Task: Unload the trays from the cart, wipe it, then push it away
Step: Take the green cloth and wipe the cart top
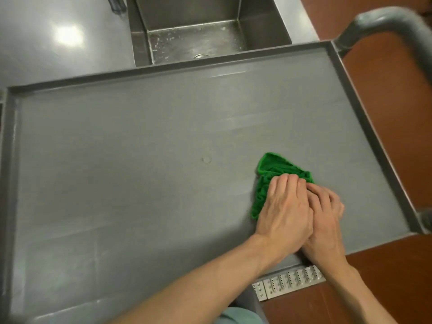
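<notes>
Cloth (268, 170) bunched on cart (117, 160) top, toward the handle (385, 22) end | left hand (284, 206) fingers curled onto cloth, lapped over right hand (326, 220), I judge for wiping pressure | right's grip hidden, cannot tell

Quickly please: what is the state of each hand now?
Left hand: fingers curled on the green cloth, pressing it down.
Right hand: partly covered by the left; its grip cannot be told.

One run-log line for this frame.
phase: wiping | left hand, right hand: together on green cloth | cart top: no trays
</notes>
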A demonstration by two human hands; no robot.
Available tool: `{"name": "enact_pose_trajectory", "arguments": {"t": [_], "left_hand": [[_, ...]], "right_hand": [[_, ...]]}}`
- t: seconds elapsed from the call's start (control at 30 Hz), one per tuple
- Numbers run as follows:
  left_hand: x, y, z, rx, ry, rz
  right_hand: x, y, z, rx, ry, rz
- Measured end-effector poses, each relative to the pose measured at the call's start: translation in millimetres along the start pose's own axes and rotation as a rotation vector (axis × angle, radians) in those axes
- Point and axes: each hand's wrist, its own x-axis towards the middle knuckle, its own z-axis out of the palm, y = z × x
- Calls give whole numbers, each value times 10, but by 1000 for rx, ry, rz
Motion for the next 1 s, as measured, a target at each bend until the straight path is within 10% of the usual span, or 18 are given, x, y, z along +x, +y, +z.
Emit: {"name": "enact_pose_trajectory", "arguments": {"t": [0.47, 1.0], "left_hand": [[677, -700, -116, -100, 89, -48], [275, -2422, -942, -45, 299, -359]], "right_hand": [[947, -320, 412, 98, 190, -3], [1792, -1918, 1304, 155, 3, -266]]}}
